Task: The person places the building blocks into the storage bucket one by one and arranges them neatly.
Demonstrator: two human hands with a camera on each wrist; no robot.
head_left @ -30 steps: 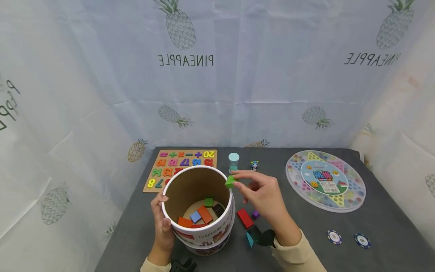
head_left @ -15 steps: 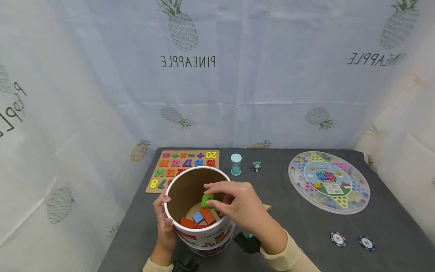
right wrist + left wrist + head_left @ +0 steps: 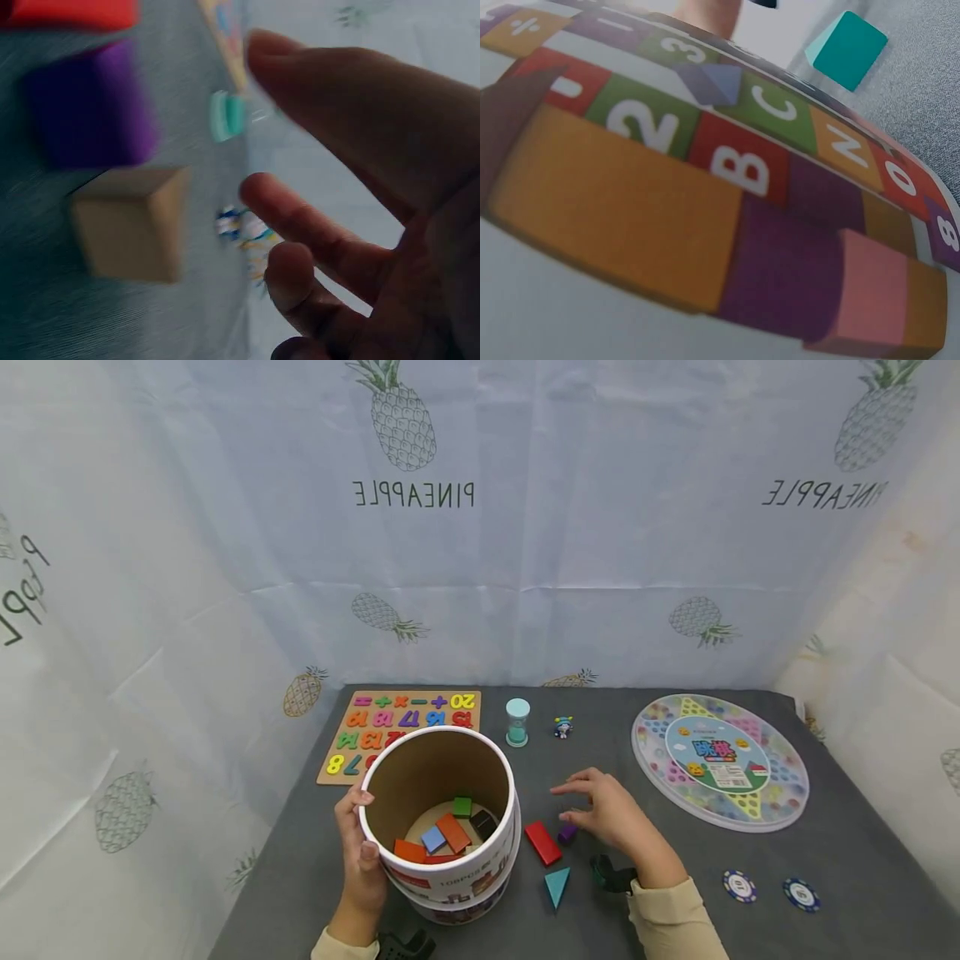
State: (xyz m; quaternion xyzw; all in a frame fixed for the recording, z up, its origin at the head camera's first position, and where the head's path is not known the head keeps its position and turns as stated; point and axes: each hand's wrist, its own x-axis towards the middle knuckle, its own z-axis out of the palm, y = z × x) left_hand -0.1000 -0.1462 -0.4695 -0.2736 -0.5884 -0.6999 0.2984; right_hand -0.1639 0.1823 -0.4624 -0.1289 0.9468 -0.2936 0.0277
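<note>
My left hand grips the rim of a round white bucket, fingers over the edge and thumb on the outer wall. Inside lie a green block, orange blocks, a blue block and a black block. My right hand hovers over the table right of the bucket, thumb and fingers spread with nothing between them. Nearest it are a purple block and a plain wooden block, the latter hidden by the hand in the head view.
A red block and a teal triangular block lie right of the bucket. Behind stand a number board, a sand timer and a small figurine. To the right are a round game box and two poker chips.
My right hand brought a green block over the bucket and down inside, let it go, and moved back right over the table. The left hand stays on the bucket.
</note>
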